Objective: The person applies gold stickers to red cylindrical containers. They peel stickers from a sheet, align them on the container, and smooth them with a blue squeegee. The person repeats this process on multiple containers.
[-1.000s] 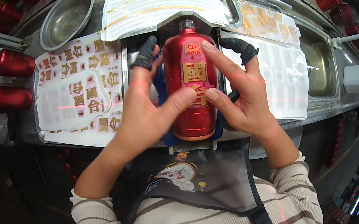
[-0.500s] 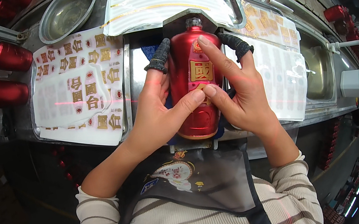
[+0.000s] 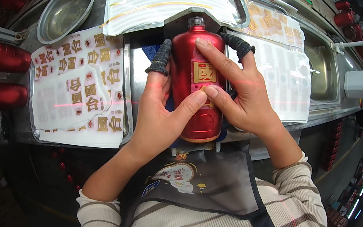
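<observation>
Both hands clasp the red bottle, which lies neck-away on a grey block over the steel bench, just in front of the person's apron: the left hand wraps its left flank, the right hand its right. Compared with a second ago, the whole bottle sits slightly further from the body and straighter, and the hands have slid with it. The gold square label on its front looks flatter and more squarely placed now, so the pressing-down seems well along, though whether its edges are fully bonded cannot be told. Beside the bottle on the left, the label sheet with rows of gold-and-red stickers lies in its shallow tray; on the right another sheet, mostly peeled, covers the bench. Further left two finished red bottles lie on their sides. Smallest shift of all: the thumbs, crossed lower on the label before, now meet just under the gold square, and both forefingers, each in a dark knitted finger cot, stretch up toward the shoulder.
</observation>
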Motion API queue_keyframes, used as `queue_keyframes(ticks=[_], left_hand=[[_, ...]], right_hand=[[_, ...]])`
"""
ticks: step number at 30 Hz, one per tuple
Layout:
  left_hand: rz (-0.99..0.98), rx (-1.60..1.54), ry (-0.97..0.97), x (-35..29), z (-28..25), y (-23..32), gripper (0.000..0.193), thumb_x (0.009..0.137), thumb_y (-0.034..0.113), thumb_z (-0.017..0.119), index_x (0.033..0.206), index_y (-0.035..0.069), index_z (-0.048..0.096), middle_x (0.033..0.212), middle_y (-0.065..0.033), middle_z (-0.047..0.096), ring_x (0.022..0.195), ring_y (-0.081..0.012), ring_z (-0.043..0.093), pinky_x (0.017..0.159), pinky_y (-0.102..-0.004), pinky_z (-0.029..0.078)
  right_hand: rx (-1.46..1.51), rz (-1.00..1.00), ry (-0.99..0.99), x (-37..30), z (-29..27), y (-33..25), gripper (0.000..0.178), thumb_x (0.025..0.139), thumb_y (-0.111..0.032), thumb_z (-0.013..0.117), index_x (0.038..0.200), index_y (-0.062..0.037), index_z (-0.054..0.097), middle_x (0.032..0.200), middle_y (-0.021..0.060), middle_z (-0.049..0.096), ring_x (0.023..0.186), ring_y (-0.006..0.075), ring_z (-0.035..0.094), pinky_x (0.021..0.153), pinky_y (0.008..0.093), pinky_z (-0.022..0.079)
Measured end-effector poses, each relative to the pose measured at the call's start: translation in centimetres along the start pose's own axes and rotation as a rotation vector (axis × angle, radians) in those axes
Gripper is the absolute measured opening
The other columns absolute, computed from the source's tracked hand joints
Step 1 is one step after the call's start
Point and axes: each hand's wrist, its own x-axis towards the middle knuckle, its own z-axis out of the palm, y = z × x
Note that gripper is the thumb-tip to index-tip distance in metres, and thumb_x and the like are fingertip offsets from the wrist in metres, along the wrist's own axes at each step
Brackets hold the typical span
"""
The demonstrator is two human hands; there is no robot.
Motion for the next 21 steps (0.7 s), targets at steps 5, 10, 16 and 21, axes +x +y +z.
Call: queue_keyframes(ticks=[5,10,16,21], left_hand=[[0.017,-0.022,0.017,0.0,0.2,0.0,0.067,0.09,0.015,0.073,0.141,-0.003,0.033,0.132,-0.0184,0.053,0.124,-0.0218,0.054,0.106,-0.0357,0.043],[-0.004,0.002,0.001,0.0,0.1,0.1,0.067,0.09,0.016,0.072,0.141,-0.004,0.033,0.132,-0.0184,0.053,0.123,-0.022,0.054,0.105,-0.0355,0.043],[0.047,0.015,0.025,0.4,-0.1,0.1,0.066,0.091,0.016,0.072,0.14,-0.005,0.034,0.135,-0.0192,0.052,0.125,-0.0226,0.053,0.107,-0.0362,0.041],[-0.006,-0.092,0.134,3.0,-0.3,0.8,0.061,0.091,0.016,0.072,0.137,-0.007,0.039,0.138,-0.0199,0.05,0.128,-0.0219,0.051,0.109,-0.0361,0.039]], right_hand=[[0.0,0.004,0.012,0.1,0.1,0.0,0.062,0.086,-0.031,0.069,0.145,-0.0256,0.051,0.118,0.0256,0.058,0.084,0.0339,0.053,0.075,0.037,0.051],[0.004,0.007,0.011,0.0,0.2,0.1,0.063,0.086,-0.031,0.069,0.146,-0.0253,0.051,0.118,0.0261,0.058,0.086,0.0353,0.054,0.077,0.038,0.051],[0.203,0.23,0.007,0.0,-0.7,-0.3,0.066,0.086,-0.029,0.07,0.147,-0.0158,0.048,0.112,0.0188,0.059,0.082,0.0205,0.058,0.072,0.0304,0.049],[0.805,0.506,0.102,2.3,-0.9,-0.1,0.039,0.092,-0.007,0.063,0.13,-0.0013,0.055,0.104,0.0107,0.067,0.073,0.0056,0.064,0.063,0.018,0.048]])
